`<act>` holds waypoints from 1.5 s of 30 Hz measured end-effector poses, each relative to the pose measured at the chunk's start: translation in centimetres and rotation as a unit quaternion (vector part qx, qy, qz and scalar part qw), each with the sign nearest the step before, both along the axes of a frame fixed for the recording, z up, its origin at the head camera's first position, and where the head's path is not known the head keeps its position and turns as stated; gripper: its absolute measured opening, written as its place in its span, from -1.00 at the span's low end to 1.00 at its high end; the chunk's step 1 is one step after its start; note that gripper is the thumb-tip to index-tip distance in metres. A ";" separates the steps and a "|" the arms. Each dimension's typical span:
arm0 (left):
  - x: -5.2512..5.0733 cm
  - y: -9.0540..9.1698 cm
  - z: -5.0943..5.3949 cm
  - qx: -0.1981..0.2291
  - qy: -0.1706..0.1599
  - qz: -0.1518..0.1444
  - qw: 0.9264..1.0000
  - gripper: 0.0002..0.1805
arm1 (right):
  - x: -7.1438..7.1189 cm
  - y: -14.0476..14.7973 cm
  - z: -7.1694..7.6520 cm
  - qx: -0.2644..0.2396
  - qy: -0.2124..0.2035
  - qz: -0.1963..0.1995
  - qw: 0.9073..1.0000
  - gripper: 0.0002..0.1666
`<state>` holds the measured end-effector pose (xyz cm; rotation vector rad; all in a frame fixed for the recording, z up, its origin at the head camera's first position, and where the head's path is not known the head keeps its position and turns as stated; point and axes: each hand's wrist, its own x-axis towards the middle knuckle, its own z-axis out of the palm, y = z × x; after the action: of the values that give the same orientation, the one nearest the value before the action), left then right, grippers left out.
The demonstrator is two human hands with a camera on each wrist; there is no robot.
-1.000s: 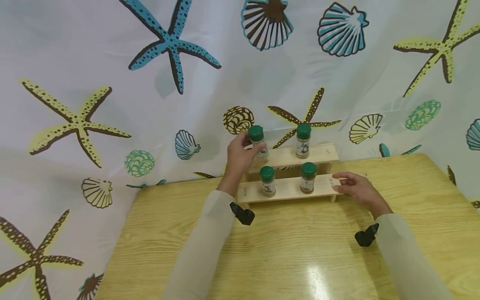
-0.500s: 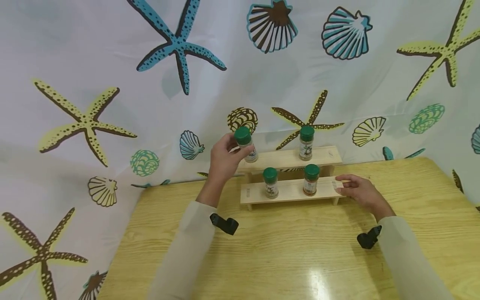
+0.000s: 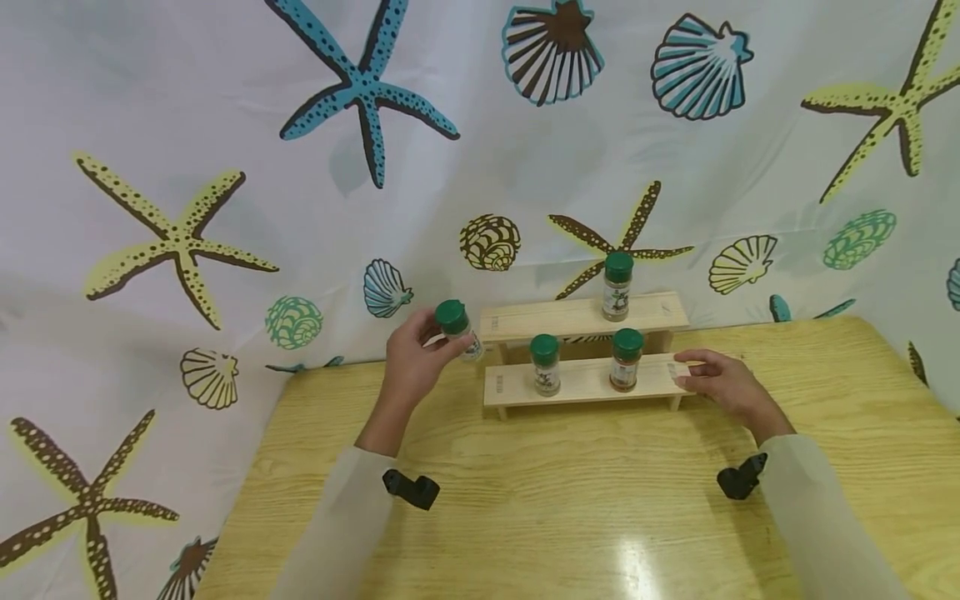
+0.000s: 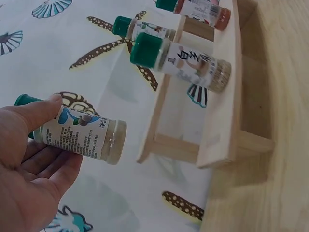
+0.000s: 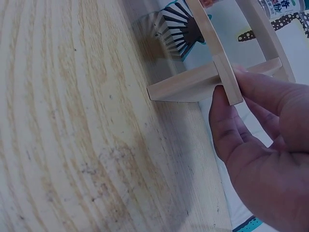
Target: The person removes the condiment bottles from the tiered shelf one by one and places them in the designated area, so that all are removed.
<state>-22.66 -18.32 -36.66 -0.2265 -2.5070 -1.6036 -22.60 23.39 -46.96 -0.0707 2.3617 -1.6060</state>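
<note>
Indoor setting, room type unclear, wood-grain table (image 3: 555, 483), shell-print cloth (image 3: 420, 200) behind, labelled jars (image 4: 79, 135), wooden rack (image 3: 581, 382)

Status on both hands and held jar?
Left hand gripping green-capped spice jar, clear of two-tier wooden rack. Right hand pinching right end of lower shelf. No obstruction seen.

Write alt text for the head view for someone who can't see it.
The left hand holds a green-capped jar beside the left end of a two-tier wooden rack; the right hand grips the lower shelf's right end. Another jar stands on the upper shelf, two jars on the lower. Behind the table hangs starfish-and-shell cloth.
</note>
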 end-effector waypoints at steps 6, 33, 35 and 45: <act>1.6 -2.1 -2.0 -0.005 -0.020 0.009 1.000 -0.48 | 0.1 -0.1 -0.1 -0.001 -0.001 0.000 1.000 -0.29; 6.8 -5.2 -10.4 0.014 -0.121 0.011 0.992 -0.45 | 0.1 0.2 -0.1 0.011 -0.004 0.005 1.000 -0.25; 7.0 -5.4 -10.8 0.018 -0.123 0.011 0.992 -0.45 | 0.1 0.2 -0.1 0.014 -0.003 0.004 1.000 -0.25; 7.8 -5.7 -11.9 0.022 -0.131 0.018 0.991 -0.45 | 0.1 0.1 -0.1 0.010 0.004 0.005 1.000 -0.26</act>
<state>-14.83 -23.98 -48.51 0.0396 -2.6411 -1.7755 -22.55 23.45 -47.09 -0.0844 2.3794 -1.5800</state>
